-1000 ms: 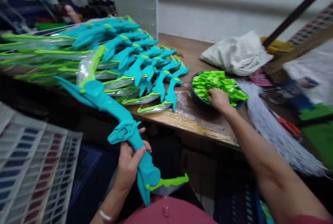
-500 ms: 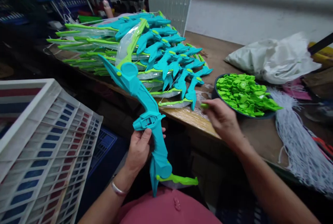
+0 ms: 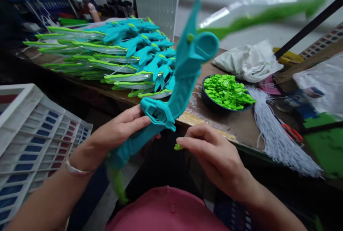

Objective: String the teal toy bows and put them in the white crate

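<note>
A teal toy bow [image 3: 184,80] with lime green limbs is gripped near its middle by my left hand [image 3: 127,125], tilted so its upper limb points to the upper right. The frame around its central opening [image 3: 158,113] faces up. Between the thumb and fingers of my right hand [image 3: 211,150] is a small green plastic piece [image 3: 178,147], just below and right of that opening and apart from the bow. My fingers hide most of the piece. The bow's lower green limb [image 3: 118,184] is blurred.
A pile of teal and green toy bows [image 3: 107,52] covers the table's left part. A dark bowl [image 3: 207,100] full of small green pieces stands right of it. White strings [image 3: 278,134], a white bag [image 3: 249,61] and red-handled scissors [image 3: 292,132] lie farther right. A white crate [image 3: 57,131] stands left.
My right hand has come from beside the bowl toward the bow with the green piece. My left hand has turned the bow, its upper end swinging to the right. The view has shifted right.
</note>
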Tool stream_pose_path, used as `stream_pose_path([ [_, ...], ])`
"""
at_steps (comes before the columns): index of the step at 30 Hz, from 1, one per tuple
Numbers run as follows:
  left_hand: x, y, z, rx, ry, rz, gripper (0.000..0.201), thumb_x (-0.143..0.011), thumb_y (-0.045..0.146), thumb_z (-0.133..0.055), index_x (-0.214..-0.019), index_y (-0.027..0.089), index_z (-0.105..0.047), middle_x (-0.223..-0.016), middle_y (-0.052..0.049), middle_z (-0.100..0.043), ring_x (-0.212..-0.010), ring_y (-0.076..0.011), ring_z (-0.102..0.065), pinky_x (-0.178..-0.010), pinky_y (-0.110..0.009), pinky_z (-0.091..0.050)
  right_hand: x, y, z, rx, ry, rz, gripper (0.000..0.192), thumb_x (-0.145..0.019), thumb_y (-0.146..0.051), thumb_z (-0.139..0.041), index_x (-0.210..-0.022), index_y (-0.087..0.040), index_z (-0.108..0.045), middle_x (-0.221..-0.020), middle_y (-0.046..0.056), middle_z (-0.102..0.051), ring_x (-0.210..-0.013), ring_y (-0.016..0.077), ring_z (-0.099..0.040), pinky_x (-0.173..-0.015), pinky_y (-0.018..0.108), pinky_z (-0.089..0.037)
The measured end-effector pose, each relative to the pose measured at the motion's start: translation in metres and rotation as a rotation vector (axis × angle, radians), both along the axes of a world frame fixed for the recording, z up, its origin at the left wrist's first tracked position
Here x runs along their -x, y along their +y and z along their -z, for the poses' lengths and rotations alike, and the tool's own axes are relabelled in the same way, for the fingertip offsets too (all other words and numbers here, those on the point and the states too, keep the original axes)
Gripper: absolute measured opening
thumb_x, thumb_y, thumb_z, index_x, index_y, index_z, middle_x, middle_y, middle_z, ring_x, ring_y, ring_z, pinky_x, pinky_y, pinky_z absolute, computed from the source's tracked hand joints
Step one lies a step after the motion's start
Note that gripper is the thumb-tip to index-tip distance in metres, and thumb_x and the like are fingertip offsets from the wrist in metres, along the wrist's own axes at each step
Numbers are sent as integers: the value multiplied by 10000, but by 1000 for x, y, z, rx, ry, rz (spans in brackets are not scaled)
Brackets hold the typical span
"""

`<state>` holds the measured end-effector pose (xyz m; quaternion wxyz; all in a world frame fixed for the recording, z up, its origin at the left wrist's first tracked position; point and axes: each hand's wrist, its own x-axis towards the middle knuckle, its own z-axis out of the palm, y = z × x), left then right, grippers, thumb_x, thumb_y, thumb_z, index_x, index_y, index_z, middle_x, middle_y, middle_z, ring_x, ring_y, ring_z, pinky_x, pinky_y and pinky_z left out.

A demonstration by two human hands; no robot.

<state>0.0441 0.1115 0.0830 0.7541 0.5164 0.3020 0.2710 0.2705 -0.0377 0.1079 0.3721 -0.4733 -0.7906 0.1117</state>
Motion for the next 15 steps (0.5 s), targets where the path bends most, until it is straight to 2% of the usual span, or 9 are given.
stream_pose_path([
  [2, -7, 2, -1, -26, 85, 158, 355, -678, 275, -925, -992, 170, -798, -876, -99, -787, -738, -300, -750, -612, -326, -609, 2, -19, -2, 37, -39, 39, 436, -1036, -102, -469, -1370, -346, -609, -1042, 48, -662, -890, 160, -682, -734, 270, -581],
  [5, -17, -2, 20, -178, 179, 468, 183, -694, 181, -851, -872, 188, -808, -801, -51, -758, -745, -260, -697, -664, -301, -575, 6, -36, 9, 100, -4, 97, 359, -1028, -166, -577, -1355, -313, -593, -1033, 43, -710, -885, 175, -697, -759, 285, -587],
  [7, -20, -10, 42, -283, 239, 639, 117, -747, 199, -780, -861, 199, -807, -793, -39, -750, -735, -244, -673, -675, -287, -545, 9, -40, 24, 168, 52, 85, 234, -1017, -193, -628, -1236, -279, -625, -982, 26, -714, -856, 163, -692, -757, 273, -571],
  [10, -19, -22, 68, -337, 342, 793, 81, -773, 249, -712, -812, 207, -768, -783, -32, -734, -715, -227, -644, -646, -267, -492, 14, -40, 51, 313, 156, 12, 131, -1024, -153, -608, -1113, -235, -657, -973, 19, -689, -870, 135, -671, -759, 243, -545],
  [12, -17, -26, 76, -318, 422, 904, 79, -769, 266, -680, -789, 202, -722, -751, -27, -710, -684, -215, -621, -606, -257, -460, 19, -39, 68, 377, 234, 1, 132, -1016, -130, -614, -1094, -218, -673, -1001, 27, -673, -906, 128, -660, -787, 236, -542],
  [15, -18, -23, 79, -281, 546, 1071, 107, -763, 262, -633, -833, 188, -663, -758, -23, -692, -692, -208, -620, -613, -258, -454, 26, -38, 86, 419, 309, 15, 125, -998, -126, -639, -1074, -208, -694, -992, 32, -663, -912, 132, -653, -806, 243, -543],
])
